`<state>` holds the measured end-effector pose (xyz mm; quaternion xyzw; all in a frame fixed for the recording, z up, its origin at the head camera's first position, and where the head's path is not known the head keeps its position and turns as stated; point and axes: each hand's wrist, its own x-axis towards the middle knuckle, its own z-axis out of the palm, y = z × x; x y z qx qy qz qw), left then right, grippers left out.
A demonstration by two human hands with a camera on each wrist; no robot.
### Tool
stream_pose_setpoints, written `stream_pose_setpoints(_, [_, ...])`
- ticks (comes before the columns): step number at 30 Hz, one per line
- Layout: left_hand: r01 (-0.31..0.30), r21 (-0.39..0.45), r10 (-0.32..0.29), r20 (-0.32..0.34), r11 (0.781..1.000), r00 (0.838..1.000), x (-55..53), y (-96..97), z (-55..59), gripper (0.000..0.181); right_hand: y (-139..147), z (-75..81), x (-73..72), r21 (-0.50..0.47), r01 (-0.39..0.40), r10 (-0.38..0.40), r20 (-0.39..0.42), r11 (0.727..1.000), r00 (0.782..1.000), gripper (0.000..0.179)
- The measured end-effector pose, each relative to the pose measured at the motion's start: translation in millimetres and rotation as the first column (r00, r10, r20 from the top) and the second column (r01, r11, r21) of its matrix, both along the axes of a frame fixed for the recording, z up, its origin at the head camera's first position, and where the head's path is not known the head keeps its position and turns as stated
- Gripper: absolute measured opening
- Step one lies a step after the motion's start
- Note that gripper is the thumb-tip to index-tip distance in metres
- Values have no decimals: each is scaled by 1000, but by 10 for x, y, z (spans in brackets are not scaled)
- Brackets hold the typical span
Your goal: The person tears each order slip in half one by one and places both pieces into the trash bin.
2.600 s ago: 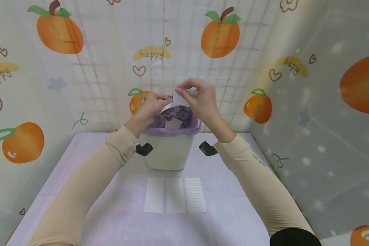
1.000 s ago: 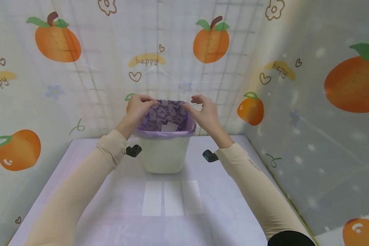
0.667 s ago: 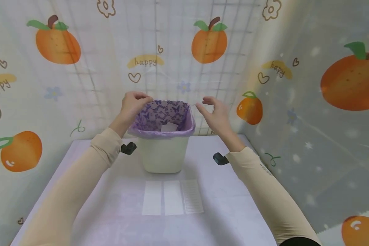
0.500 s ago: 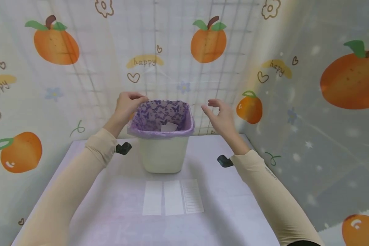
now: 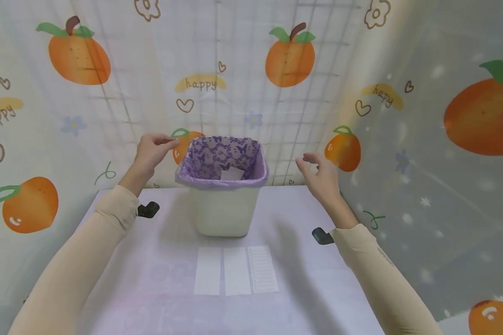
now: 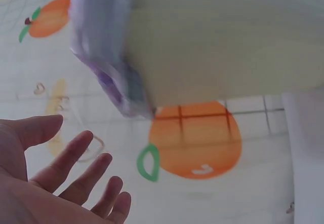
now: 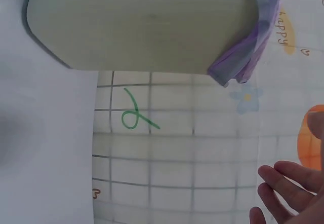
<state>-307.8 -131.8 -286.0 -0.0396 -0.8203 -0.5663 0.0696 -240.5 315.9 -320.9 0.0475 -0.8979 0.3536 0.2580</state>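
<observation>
My left hand (image 5: 152, 152) hovers in the air left of a pale trash bin (image 5: 224, 211). Its fingers look relaxed and hold nothing in the left wrist view, where the hand (image 6: 55, 176) lies low at the left. On the bin's other side my right hand (image 5: 322, 179) hangs in the air, fingers loosely bent around nothing. A purple patterned bin liner (image 5: 222, 184) is folded over the bin's rim. Inside it lies a white piece of paper (image 5: 232, 174); the bin's floor is hidden.
Three paper strips lie side by side in front of the bin: a left strip (image 5: 207, 271), a middle strip (image 5: 236, 271) and a lined right strip (image 5: 263, 269). The bin stands on a pale table (image 5: 167, 288). A fruit-printed curtain (image 5: 243, 32) hangs behind.
A white paper was between both hands over the bin earlier; both hands are now free of it. They have moved apart, left hand to the left, right hand to the right and lower.
</observation>
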Motion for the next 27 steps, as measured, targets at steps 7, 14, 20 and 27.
stream_pose_setpoints(7, [-32, -42, 33, 29, 999, 999, -35, -209, -181, 41, 96, -207, 25, -17, 21, -21, 18, 1000, 1000, 51])
stream_pose_setpoints(14, [-23, -64, 26, 51, 998, 998, -66, -331, -345, 43, 180, -478, 12, -46, 50, -50, 18, 998, 999, 47])
stream_pose_setpoints(20, [-5, -78, 11, 74, 997, 997, -67, -377, -518, 44, 211, -703, 43, -38, 72, -71, 33, 997, 997, 46])
stream_pose_setpoints(27, [10, -106, -1, 81, 994, 997, -118, -373, -728, 39, 216, -885, 34, -54, 49, -49, 12, 997, 999, 42])
